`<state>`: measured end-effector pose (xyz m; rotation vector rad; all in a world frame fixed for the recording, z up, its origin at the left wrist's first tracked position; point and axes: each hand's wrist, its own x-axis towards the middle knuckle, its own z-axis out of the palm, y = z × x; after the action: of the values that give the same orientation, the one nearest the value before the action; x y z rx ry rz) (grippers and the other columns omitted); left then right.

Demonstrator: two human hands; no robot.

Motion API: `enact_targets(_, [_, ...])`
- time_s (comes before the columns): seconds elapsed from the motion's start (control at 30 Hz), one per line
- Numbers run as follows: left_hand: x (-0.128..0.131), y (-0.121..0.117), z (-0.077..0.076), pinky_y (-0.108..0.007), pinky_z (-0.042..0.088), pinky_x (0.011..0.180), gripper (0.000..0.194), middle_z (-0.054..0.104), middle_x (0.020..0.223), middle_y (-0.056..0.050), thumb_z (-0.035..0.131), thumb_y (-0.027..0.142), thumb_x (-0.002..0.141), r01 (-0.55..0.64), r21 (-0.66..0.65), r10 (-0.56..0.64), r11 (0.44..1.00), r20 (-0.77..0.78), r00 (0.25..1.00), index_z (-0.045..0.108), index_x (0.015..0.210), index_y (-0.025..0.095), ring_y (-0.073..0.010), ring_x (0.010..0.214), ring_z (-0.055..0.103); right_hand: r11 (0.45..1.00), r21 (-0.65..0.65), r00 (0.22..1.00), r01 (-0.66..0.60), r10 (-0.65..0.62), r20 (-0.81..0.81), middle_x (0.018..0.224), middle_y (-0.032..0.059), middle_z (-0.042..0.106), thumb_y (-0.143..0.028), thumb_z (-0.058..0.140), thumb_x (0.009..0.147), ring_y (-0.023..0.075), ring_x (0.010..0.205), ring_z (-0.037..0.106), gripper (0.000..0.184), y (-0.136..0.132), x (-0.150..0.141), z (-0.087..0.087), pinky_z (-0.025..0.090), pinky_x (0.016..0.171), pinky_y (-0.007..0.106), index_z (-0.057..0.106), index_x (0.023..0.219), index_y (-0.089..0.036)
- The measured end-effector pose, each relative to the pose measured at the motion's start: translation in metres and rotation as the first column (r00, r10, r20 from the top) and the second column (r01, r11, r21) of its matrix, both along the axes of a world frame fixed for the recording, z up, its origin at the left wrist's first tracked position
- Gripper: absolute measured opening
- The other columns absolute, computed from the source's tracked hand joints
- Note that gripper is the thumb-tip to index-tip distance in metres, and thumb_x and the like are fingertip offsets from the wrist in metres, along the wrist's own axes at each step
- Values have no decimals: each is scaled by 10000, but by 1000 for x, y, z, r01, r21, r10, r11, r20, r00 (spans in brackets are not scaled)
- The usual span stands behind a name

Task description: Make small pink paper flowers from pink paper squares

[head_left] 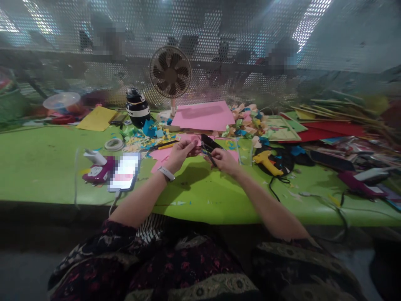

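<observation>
My left hand (183,154), with a white band on the wrist, pinches a small piece of pink paper (194,139) above the middle of the green table. My right hand (224,161) is closed on dark scissors (209,155), whose blades point up and left, close to the pink piece. Whether the blades touch the paper is too blurred to tell. Pink paper scraps (161,158) lie behind and beside my left hand. A black object (210,142) lies just beyond the scissors, and a yellow and black cutter (167,144) lies left of it.
A small fan (171,72), a black bottle (138,108) and a large pink sheet (203,116) stand or lie at the back. Left is a lit phone (125,171) on a cable; right, a yellow glue gun (267,163) with its cord. Paper scraps (247,119) are heaped behind.
</observation>
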<state>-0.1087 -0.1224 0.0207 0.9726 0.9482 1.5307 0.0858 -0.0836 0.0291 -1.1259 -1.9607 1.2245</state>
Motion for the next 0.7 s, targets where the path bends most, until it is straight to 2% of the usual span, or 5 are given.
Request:
enact_targets(0.13, [0,2,-2,-284,564,762,451,740,792,-37,879,507,646,-10,-12,10,1000,27,1000,651,801,150,-117,669,701,1000,20,1000,1,-1,1,530,-39,539,-745,788,561,114,493,502,617,1,1,1,315,455,224,507,703,-215])
enact_targets(0.37, [-3,4,-2,-248,557,721,450,730,787,-13,870,534,641,-73,-19,73,997,33,997,667,820,174,-124,711,710,999,-36,999,-22,20,-31,525,-19,571,-739,803,534,112,487,517,620,-4,0,7,322,453,225,514,668,-207])
enact_targets(0.53, [-3,2,-3,-269,555,750,483,716,754,-15,882,547,615,-14,8,14,1000,-16,1000,671,804,156,-125,686,706,995,-94,999,-37,38,4,550,3,613,-746,779,569,90,450,454,615,-7,0,13,288,415,220,521,714,-207])
enact_targets(0.7, [-2,1,-1,-270,559,723,515,723,761,-24,894,562,579,16,-7,-16,1000,-19,1000,671,803,156,-139,695,712,995,-86,998,-54,52,-22,568,-13,585,-735,775,582,104,493,505,604,-7,1,15,318,445,223,509,717,-210])
